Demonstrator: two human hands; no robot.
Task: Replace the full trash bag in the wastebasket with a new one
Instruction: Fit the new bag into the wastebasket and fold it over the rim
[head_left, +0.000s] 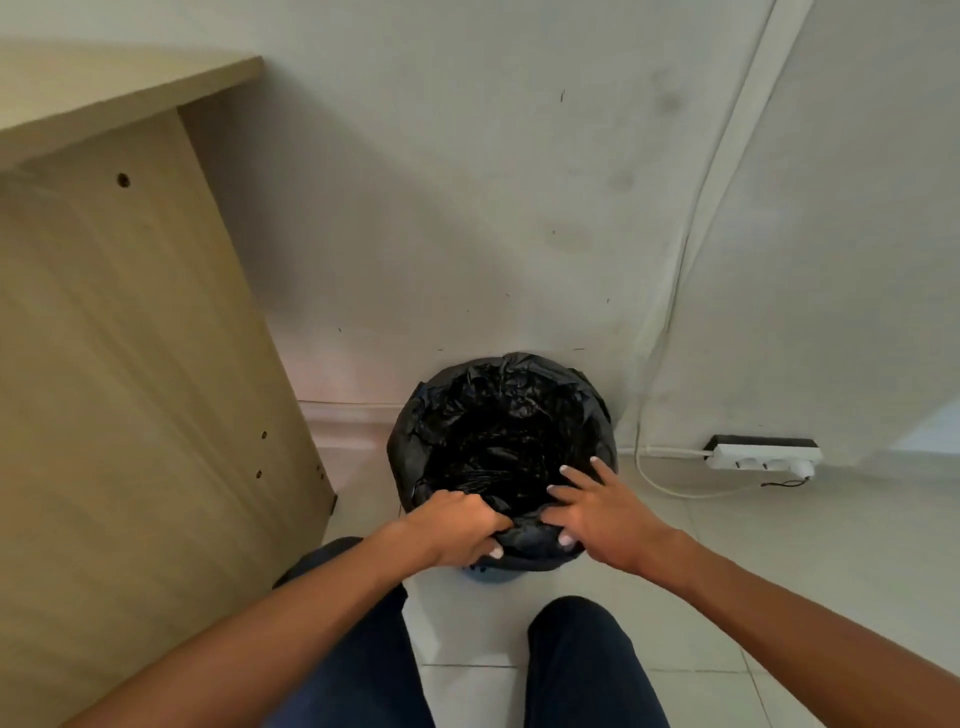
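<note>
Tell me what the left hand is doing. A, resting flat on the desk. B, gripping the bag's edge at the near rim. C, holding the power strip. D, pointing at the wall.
B: the left hand has its fingers curled round a bunched fold of the black bag at the rim nearest the person.

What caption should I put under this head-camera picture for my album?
Left hand grips the black trash bag at the near rim of the wastebasket; right hand rests spread on it.
</note>
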